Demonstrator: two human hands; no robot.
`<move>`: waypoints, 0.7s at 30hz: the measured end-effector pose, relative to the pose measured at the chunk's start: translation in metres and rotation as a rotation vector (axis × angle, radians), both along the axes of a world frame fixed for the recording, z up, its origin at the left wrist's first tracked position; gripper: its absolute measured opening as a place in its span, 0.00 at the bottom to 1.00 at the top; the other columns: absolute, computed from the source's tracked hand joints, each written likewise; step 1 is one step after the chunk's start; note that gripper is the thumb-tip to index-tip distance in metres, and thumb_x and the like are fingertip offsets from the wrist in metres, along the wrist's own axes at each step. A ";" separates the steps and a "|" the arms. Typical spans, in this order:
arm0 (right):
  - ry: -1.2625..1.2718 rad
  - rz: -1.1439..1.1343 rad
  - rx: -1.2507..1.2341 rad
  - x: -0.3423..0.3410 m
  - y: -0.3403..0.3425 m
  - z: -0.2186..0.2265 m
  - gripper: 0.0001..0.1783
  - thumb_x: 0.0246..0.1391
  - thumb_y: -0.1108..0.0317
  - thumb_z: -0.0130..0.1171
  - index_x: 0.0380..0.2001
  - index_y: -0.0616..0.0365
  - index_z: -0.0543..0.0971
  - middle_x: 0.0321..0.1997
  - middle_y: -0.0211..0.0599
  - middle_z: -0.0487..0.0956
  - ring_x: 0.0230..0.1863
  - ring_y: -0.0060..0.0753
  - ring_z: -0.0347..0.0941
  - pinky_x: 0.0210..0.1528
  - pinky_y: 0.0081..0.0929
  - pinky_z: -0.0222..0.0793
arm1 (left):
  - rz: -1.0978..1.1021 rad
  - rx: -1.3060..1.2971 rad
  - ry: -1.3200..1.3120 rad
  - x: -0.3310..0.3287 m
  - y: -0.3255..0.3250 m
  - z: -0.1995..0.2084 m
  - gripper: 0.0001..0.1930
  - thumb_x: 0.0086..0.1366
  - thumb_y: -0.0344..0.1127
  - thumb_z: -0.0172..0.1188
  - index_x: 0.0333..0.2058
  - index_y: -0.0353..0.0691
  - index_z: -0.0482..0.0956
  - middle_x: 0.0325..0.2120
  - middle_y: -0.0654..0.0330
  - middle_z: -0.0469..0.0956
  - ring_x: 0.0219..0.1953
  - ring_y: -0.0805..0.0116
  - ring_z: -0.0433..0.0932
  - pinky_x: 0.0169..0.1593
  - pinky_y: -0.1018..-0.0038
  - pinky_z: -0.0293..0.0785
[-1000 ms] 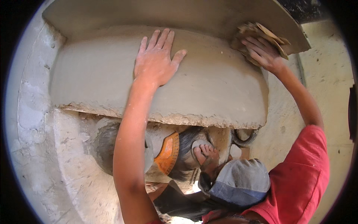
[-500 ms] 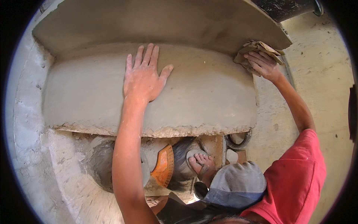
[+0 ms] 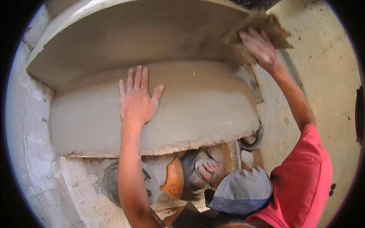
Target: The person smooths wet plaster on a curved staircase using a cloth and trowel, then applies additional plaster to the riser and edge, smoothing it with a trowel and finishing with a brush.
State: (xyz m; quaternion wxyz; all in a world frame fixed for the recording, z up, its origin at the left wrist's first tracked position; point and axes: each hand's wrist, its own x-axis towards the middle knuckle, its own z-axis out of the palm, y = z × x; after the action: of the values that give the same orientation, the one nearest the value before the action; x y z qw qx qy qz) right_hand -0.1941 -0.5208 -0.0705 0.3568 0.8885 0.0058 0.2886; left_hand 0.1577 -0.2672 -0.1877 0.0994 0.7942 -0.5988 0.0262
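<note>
L hand (image 3: 137,102) empty, splayed flat near back edge of ledge (image 3: 197,110); R hand (image 3: 260,49) holding brown wad (image 3: 268,22) at R edge of wall (image 3: 133,34) — prob. smoothing step; next stroke needs light, even pressure.

Single head-worn fisheye view, looking down from above, near the grey slab (image 3: 194,106)

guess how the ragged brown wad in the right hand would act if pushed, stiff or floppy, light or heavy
The ragged brown wad is probably floppy, as its outline is uneven rather than straight-edged. It may be light for its size, since the right hand alone handles it. Its jagged edge might fray, though blur hides the material.
</note>
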 end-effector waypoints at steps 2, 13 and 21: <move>-0.093 0.018 -0.016 0.034 0.002 0.011 0.09 0.66 0.66 0.62 0.47 0.55 0.80 0.69 0.42 0.82 0.71 0.53 0.77 0.73 0.57 0.72 | -0.015 -0.015 0.007 0.000 -0.003 0.000 0.43 0.80 0.66 0.43 0.81 0.44 0.53 0.83 0.61 0.51 0.84 0.56 0.45 0.85 0.51 0.40; -0.113 0.075 0.052 0.082 0.030 0.010 0.10 0.66 0.70 0.62 0.49 0.58 0.81 0.66 0.44 0.85 0.69 0.55 0.79 0.75 0.56 0.71 | 0.019 -0.033 0.007 0.001 -0.001 -0.001 0.44 0.80 0.67 0.42 0.81 0.43 0.53 0.83 0.58 0.51 0.84 0.55 0.46 0.84 0.51 0.40; 0.042 0.256 0.140 0.158 0.048 -0.022 0.11 0.61 0.69 0.67 0.45 0.60 0.81 0.73 0.49 0.77 0.76 0.55 0.71 0.79 0.58 0.63 | 0.023 -0.031 0.008 0.015 0.012 0.001 0.44 0.80 0.67 0.40 0.81 0.40 0.52 0.83 0.58 0.49 0.84 0.54 0.45 0.85 0.51 0.39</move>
State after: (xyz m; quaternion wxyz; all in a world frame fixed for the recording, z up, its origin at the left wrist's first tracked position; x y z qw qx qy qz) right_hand -0.0358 -0.4732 -0.0922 0.2542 0.9089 0.1063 0.3129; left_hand 0.1728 -0.2548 -0.1865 0.1136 0.7997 -0.5886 0.0336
